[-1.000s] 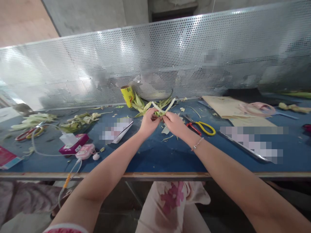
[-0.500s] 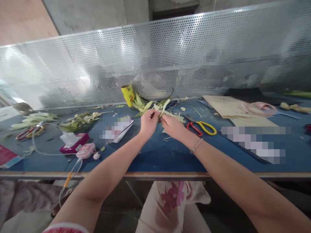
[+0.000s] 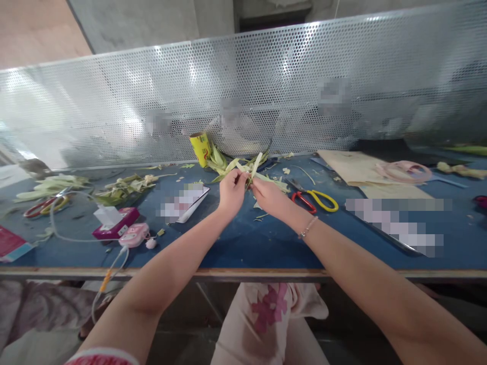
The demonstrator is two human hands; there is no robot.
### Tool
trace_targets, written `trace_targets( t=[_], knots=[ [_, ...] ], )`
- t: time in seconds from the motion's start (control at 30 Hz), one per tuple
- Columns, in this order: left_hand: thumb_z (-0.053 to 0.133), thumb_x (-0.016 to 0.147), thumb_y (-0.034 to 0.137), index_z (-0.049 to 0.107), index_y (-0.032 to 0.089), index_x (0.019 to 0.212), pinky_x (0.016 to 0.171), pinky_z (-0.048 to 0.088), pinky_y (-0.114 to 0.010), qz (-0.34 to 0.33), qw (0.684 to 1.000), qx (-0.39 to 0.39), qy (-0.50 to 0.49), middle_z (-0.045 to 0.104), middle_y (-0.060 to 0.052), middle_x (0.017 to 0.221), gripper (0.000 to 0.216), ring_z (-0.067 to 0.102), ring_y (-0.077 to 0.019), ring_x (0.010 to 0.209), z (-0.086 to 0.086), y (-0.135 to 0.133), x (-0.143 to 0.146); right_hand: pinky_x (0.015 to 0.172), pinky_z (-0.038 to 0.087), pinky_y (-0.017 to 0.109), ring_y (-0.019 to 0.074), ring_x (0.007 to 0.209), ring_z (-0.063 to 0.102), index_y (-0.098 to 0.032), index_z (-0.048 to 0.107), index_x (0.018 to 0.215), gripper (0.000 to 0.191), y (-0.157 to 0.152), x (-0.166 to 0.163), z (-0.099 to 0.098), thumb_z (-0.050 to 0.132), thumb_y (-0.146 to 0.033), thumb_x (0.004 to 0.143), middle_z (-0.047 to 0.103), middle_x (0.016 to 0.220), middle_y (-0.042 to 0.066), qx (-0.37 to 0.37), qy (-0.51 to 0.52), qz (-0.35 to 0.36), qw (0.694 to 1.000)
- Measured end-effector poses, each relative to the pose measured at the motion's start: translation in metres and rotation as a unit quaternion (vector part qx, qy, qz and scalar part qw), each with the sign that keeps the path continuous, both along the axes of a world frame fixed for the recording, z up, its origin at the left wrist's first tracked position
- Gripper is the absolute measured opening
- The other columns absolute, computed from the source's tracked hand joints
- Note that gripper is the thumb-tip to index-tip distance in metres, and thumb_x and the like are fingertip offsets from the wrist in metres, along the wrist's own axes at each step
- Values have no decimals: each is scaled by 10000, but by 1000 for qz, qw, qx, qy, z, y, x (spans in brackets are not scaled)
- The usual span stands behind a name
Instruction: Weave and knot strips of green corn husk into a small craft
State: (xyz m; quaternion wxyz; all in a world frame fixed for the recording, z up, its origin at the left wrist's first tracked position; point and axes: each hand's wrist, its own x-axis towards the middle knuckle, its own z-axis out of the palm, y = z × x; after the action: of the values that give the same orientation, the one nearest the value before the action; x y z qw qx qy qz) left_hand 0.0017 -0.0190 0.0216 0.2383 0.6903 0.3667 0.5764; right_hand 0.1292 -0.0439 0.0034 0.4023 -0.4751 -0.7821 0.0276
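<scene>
Pale green, ribbon-like husk strips (image 3: pixel 258 161) were held up above the middle of the long blue-topped bench (image 3: pixel 243 248). At far left, long-looped red-and-yellow scissors (image 3: pixel 47 207) were seen beside flat pale husks (image 3: pixel 53 183). Next, a heap of green and cream leaf scraps (image 3: pixel 124 191) could be seen, then a yellow printed cylinder (image 3: pixel 201 148), tilted at the back. By the left hand (image 3: pixel 233 188), the strips were pinched between thumb and fingers; by the right hand (image 3: pixel 268 191), close alongside, they were gripped at the fingertips, though the exact contact was partly hidden. The strips could be split by too hard a pull, or lost if either pinch were loosened. Farther right, metal-bladed scissors with one red and one yellow handle (image 3: pixel 303 190) could be nudged by the nearby right wrist.
</scene>
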Motion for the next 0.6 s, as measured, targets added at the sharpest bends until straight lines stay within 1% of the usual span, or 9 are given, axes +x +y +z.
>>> trace_targets(
  t=[0.17, 0.37, 0.6],
  knots=[
    [531, 835, 240, 551, 178, 634, 578, 387, -241, -21, 1000, 16, 13, 542, 20, 579, 211, 481, -97, 562, -2, 4, -1, 613, 362, 283, 176, 655, 536, -194, 506, 824, 173, 2, 3, 1, 356, -197, 910, 585, 710, 53, -12, -4, -18, 1000],
    [533, 838, 264, 556, 177, 649, 596, 396, -243, -21, 1000, 10, 16, 534, 23, 582, 209, 479, -96, 574, -4, 6, -2, 590, 351, 269, 156, 621, 497, -194, 500, 792, 160, 4, 4, 0, 379, -194, 897, 562, 690, 36, -24, 10, -21, 999],
    [514, 846, 244, 537, 170, 663, 614, 414, -239, -37, 997, -50, -47, 534, 26, 598, 199, 491, -88, 588, -7, 6, 3, 574, 337, 269, 147, 585, 473, -204, 462, 700, 198, 6, 5, -3, 387, -212, 884, 521, 627, 14, -3, 22, -10, 1000]
  ],
)
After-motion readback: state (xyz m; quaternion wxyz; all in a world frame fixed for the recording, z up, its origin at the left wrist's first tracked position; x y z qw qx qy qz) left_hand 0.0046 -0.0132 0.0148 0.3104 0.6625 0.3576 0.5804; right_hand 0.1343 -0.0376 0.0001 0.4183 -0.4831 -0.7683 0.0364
